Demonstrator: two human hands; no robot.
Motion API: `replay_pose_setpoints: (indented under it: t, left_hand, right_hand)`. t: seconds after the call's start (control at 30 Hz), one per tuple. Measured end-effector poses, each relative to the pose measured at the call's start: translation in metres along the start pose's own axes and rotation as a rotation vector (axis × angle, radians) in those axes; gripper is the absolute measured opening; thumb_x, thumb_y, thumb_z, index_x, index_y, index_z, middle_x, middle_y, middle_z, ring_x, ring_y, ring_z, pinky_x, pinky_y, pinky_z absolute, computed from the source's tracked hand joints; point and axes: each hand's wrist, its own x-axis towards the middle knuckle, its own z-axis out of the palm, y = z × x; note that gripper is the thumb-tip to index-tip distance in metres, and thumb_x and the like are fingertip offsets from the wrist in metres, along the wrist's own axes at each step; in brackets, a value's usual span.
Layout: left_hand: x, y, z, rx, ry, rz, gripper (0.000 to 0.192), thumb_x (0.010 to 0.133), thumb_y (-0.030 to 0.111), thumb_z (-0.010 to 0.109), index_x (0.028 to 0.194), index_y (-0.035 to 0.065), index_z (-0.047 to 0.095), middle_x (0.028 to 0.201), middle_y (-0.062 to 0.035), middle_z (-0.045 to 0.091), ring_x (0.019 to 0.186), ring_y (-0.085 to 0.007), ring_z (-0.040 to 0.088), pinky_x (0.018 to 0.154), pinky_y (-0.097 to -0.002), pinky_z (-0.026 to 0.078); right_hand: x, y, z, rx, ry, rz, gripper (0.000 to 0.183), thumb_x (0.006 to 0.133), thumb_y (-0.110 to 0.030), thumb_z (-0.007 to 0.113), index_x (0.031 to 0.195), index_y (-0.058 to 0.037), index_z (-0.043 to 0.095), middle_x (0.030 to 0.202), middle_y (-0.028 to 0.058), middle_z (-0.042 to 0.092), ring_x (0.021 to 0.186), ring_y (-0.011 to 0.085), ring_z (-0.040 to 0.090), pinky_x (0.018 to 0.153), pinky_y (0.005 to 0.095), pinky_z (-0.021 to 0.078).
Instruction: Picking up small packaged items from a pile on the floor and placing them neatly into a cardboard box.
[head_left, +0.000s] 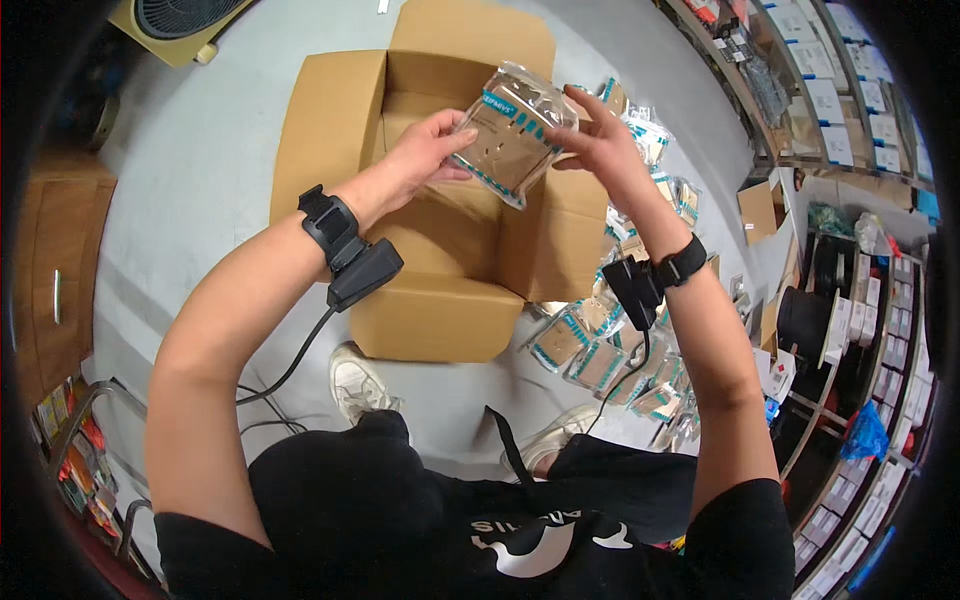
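Note:
Above an open cardboard box (442, 315), a clear plastic packet (510, 139) with a brown card-like content and teal printing is held up, tilted. My left hand (435, 150) grips its left edge, thumb on top. At the packet's right edge is my right hand (600, 142), its fingers spread and at least one fingertip over the plastic; whether it bears any of the weight I cannot tell. The part of the box's inside that shows is bare brown cardboard. Many similar packets (562, 341) lie in a loose heap on the floor, right of the box and partly under my right forearm.
Shelves with small boxes (832, 517) line the right side. A wooden cabinet (60, 277) stands at the left, a floor fan (184, 15) at the upper left. Cables hang from both wrist devices. My shoes (360, 382) are just below the box. A small open carton (759, 214) is at the right.

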Motion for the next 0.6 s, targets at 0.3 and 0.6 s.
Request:
replay_pose_setpoints:
  t: [0.3,0.6]
  left_hand:
    - [0.020,0.002,0.003,-0.051,0.253,0.250,0.020,0.079,0.002,0.054,0.097,0.0053,0.047,0.091,-0.0033,0.047,0.080,-0.0107,0.051,0.066,-0.0222,0.051]
    - [0.014,0.005,-0.013,0.715,0.561,0.287,0.038,0.076,0.009,0.058,0.112,0.0053,0.045,0.107,-0.0114,0.052,0.094,-0.0226,0.053,0.082,-0.0330,0.045]
  right_hand:
    - [0.039,0.004,0.014,-0.389,0.355,-0.080,0.046,0.071,-0.025,0.067,0.105,0.0019,0.053,0.089,0.0126,0.060,0.077,0.0190,0.058,0.068,0.0276,0.0464]
    - [0.073,0.037,0.030,-0.600,0.137,-0.221,0.020,0.072,-0.015,0.066,0.083,-0.0009,0.057,0.066,0.0048,0.058,0.060,0.0133,0.051,0.059,0.0284,0.0436]
